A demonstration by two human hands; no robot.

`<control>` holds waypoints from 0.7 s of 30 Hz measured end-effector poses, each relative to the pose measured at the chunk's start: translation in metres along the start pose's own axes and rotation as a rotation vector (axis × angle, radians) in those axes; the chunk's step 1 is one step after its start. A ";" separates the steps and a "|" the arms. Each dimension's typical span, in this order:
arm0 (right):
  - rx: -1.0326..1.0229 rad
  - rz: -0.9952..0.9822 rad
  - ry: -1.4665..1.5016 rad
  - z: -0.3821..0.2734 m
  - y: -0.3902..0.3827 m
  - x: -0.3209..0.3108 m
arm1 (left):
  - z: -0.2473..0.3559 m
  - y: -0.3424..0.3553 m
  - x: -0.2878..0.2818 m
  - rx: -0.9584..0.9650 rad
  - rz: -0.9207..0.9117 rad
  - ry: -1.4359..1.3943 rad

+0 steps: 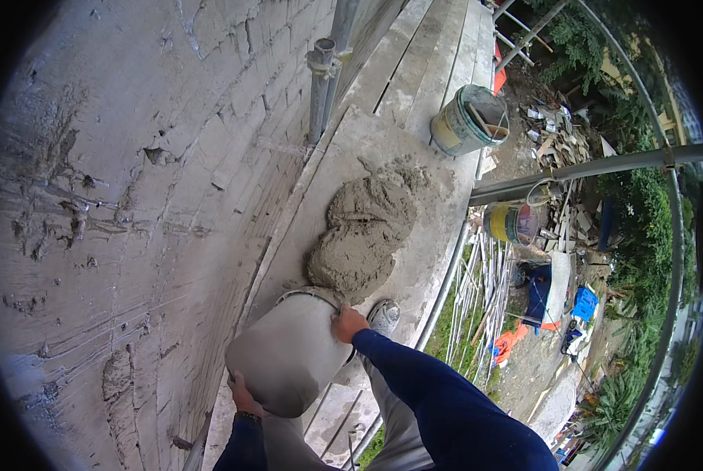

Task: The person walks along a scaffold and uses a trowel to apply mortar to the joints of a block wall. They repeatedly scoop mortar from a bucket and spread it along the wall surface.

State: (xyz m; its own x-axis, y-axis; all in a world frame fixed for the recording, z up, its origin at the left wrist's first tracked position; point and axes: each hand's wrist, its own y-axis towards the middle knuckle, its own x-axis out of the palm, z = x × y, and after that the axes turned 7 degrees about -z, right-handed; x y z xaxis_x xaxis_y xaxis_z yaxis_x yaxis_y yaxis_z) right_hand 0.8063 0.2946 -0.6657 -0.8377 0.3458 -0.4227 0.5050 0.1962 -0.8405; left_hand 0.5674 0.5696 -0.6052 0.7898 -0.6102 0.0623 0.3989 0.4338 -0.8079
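Observation:
A grey, mortar-smeared bucket [285, 353] lies tipped on its side, its mouth facing away from me. My left hand [244, 395] grips the bottom end of the bucket. My right hand [350, 323] is closed on the rim at the mouth. Just beyond the mouth, a heap of wet grey mortar [363, 235] sits on a flat board [296, 212]; it touches or nearly touches the rim. The inside of the bucket is hidden from view. My shoe [384, 315] stands just right of the rim.
A rough plastered wall [147, 196] runs along the left. Upright scaffold pipes [321, 86] stand beside it. Farther along the planks is another bucket [469, 122] with a stick-like tool inside. Past a metal rail [587, 171] the platform drops to ground strewn with debris; a bucket [511, 223] hangs there.

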 end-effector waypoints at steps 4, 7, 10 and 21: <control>-0.095 0.041 -0.009 -0.067 -0.101 -0.072 | 0.051 -0.061 -0.022 0.058 -0.164 -0.125; -0.269 0.158 -0.096 -0.093 -0.173 -0.127 | 0.101 -0.085 -0.031 -0.008 -0.315 -0.101; -0.501 0.315 0.063 -0.114 -0.276 -0.212 | 0.151 -0.109 -0.049 -0.127 -0.316 0.186; -0.511 0.184 0.128 -0.215 -0.433 -0.196 | 0.188 -0.160 -0.201 -0.143 -0.165 0.276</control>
State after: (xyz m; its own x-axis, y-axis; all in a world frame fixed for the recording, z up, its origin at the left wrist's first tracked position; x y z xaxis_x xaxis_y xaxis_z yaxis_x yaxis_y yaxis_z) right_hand 0.7966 0.3390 -0.1460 -0.7104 0.5187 -0.4757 0.7038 0.5308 -0.4722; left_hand 0.4321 0.7473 -0.3780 0.5564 -0.8292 0.0540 0.4262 0.2290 -0.8751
